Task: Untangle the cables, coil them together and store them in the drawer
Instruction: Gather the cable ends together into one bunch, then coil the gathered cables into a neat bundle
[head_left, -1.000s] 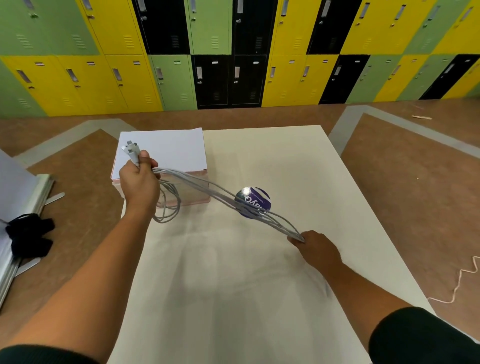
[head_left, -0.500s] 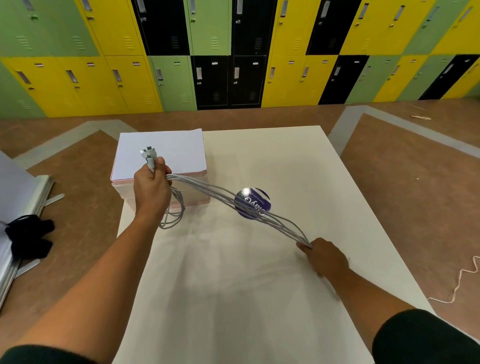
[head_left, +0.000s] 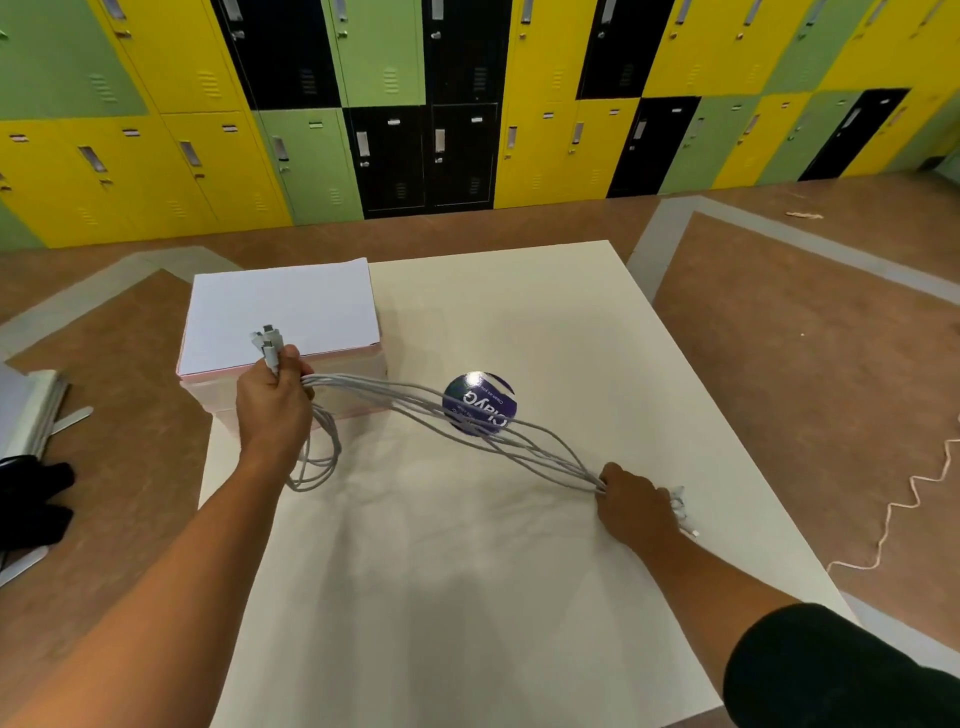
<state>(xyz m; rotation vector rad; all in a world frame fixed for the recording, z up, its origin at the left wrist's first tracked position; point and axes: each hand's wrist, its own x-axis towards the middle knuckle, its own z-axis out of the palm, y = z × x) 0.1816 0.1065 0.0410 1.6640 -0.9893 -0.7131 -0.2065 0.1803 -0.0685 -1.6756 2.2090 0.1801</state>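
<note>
Several cables (head_left: 400, 401) span left hand (head_left: 272, 410) to right hand (head_left: 631, 506) (plugs (head_left: 267, 340) past fingers (head_left: 297, 370)).

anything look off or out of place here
Nothing is damaged or spilled. Two small things: a pale cord lies in loose zigzags on the floor right of the table, and a slack loop of the grey cables hangs below the left hand while the right hand holds the other end.
</note>
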